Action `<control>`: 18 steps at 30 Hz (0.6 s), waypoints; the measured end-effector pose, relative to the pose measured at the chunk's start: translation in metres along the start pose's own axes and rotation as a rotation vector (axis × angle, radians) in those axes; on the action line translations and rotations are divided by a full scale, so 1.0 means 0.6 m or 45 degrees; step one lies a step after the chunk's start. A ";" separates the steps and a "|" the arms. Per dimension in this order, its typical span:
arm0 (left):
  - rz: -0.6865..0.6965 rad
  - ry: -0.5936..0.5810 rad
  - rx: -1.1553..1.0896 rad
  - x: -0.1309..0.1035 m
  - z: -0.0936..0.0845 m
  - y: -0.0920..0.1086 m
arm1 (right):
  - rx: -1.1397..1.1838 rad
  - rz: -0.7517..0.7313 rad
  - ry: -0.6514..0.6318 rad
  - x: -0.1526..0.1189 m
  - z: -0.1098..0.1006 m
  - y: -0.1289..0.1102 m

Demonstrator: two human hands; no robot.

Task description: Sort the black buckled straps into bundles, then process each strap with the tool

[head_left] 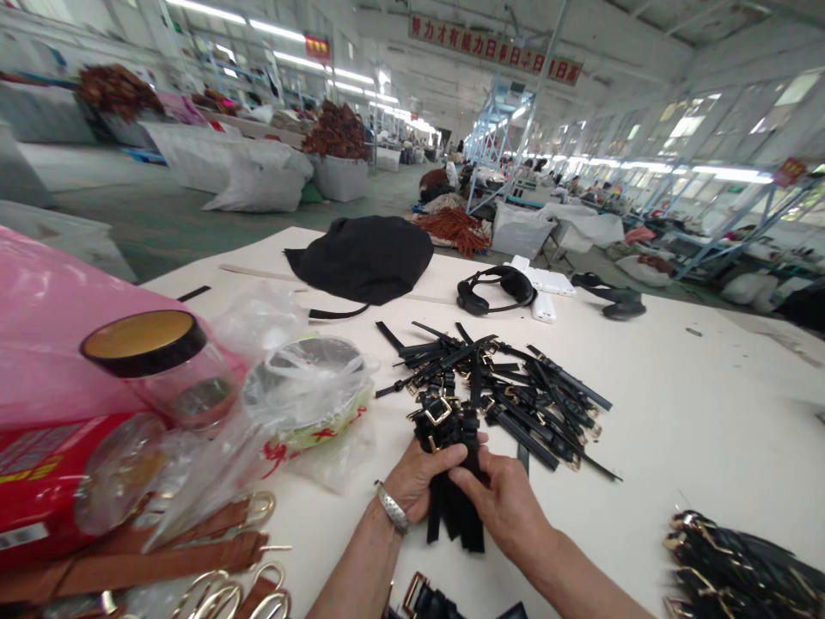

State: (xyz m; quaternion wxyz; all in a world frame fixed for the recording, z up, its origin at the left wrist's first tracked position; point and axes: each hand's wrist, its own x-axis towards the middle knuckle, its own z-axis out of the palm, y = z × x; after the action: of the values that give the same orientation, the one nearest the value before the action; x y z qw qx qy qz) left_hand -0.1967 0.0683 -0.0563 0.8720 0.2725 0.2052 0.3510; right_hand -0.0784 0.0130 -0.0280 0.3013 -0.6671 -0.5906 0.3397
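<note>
Both hands meet at the middle of the table around a bundle of short black buckle straps (461, 499) with gold buckles at the top. My left hand (418, 477), with a metal watch band at the wrist, wraps the bundle from the left, thumb across its front. My right hand (506, 494) closes on the bundle from the right, thumb against the straps; some fingers are hidden behind it. Just beyond lies a loose pile of similar black straps (534, 395). More black straps (438, 602) lie at the near edge, partly cut off.
A stack of black straps (735, 567) lies at the right. Brown belts (148, 559), a red package (58, 481), a lidded jar (174, 378) and a plastic-wrapped bowl (309, 387) crowd the left. Farther back sit a black cloth (367, 258) and a black headset (493, 291).
</note>
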 end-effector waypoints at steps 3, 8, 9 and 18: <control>0.016 0.043 0.042 -0.003 -0.003 0.006 | -0.407 -0.071 -0.061 -0.007 0.000 -0.006; 0.060 0.118 -0.039 0.002 -0.011 0.005 | -0.643 0.010 -0.322 0.006 -0.062 -0.007; 0.078 0.141 -0.065 0.004 -0.013 0.004 | -0.675 0.050 -0.250 0.016 -0.077 0.002; 0.099 0.194 -0.116 0.010 -0.014 0.001 | -1.155 0.180 0.222 0.083 -0.110 0.088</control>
State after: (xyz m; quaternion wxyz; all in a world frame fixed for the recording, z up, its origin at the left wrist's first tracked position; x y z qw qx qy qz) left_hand -0.1974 0.0758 -0.0636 0.8512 0.2127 0.2440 0.4132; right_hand 0.0091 0.0558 -0.0364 0.0037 -0.7961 -0.6051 0.0096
